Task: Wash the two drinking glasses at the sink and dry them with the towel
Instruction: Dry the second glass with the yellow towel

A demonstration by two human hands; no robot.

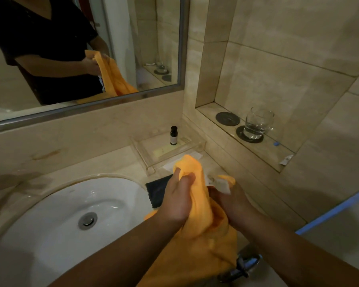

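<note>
Above the counter to the right of the basin, the orange towel [197, 206] was bunched between both hands, its lower part hanging toward the bottom edge of the view. The left hand [178, 195] was closed round the towel's upper bunch, fingers curled into the cloth. The right hand [231, 200] gripped it from the other side, just below a white label [221, 184] sewn to the towel. Whether a glass sat inside the folds could not be told. One drinking glass [257, 124] stood upright on a dark coaster [240, 134] in the tiled wall niche [263, 156], well apart from the hands, with a second, bare coaster [227, 118] beside it. Behind the towel a dark cloth [158, 189] lay on the counter next to the white sink [50, 235], whose metal drain [88, 221] showed at its bottom. Further back a small dark bottle [173, 135] stood in a clear tray [151, 154] against the wall. The mirror [153, 38] reflected the towel and both hands.
</note>
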